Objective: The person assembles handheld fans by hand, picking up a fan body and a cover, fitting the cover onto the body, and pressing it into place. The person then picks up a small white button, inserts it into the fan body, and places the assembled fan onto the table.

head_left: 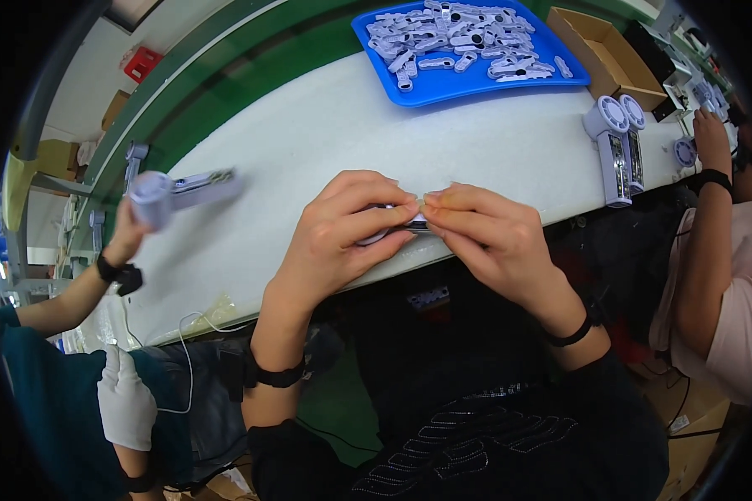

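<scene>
Close to the table's near edge, my left hand (342, 227) and my right hand (500, 235) meet fingertip to fingertip. Both pinch a small pale lilac plastic piece (419, 220) with a dark strip along it. Most of this piece is hidden behind my fingers, so its full shape cannot be made out. Beyond my hands stands a blue tray (430, 93), heaped with many pale lilac plastic parts (439, 37) that have dark round spots.
Two lilac handheld fans (615, 159) with exposed handles lie at right, near an open cardboard box (602, 54). At left, a co-worker's hand (124, 234) lifts another handheld fan (152, 200); their other hand wears a white glove (127, 401). Another co-worker's arm (710, 209) is at far right.
</scene>
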The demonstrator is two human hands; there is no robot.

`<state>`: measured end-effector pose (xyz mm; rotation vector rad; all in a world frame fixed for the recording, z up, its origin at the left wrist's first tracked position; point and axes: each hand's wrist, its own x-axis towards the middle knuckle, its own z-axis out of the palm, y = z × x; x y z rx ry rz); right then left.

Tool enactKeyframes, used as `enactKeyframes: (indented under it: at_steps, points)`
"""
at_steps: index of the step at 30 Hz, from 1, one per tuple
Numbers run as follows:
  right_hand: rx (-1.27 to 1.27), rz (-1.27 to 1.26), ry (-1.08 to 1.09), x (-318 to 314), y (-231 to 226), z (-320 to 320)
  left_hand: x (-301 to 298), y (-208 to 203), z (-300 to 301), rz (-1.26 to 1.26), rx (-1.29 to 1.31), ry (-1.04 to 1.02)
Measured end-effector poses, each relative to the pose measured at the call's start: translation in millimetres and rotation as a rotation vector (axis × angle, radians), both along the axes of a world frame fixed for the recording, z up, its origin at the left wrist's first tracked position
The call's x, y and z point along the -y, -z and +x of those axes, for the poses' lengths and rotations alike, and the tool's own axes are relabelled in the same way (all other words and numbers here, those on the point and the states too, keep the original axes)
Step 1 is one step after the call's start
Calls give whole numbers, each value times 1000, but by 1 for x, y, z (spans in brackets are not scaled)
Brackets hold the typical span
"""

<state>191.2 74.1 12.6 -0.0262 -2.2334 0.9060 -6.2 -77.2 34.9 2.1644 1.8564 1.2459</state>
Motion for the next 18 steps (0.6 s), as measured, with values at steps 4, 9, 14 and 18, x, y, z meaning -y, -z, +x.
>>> enactKeyframes:
  at_steps: [4,9,14,18]
  points:
    - [-42,102,74,7,-1,5,-5,5,0,85,-56,-16]
    - [-1,119,40,2,2,8,0,7,5,85,-76,-35]
    - [7,31,24,-7,6,13,-6,4,3,95,-76,-73]
    - [27,105,102,8,-3,11,-4,13,0,145,-90,-50]
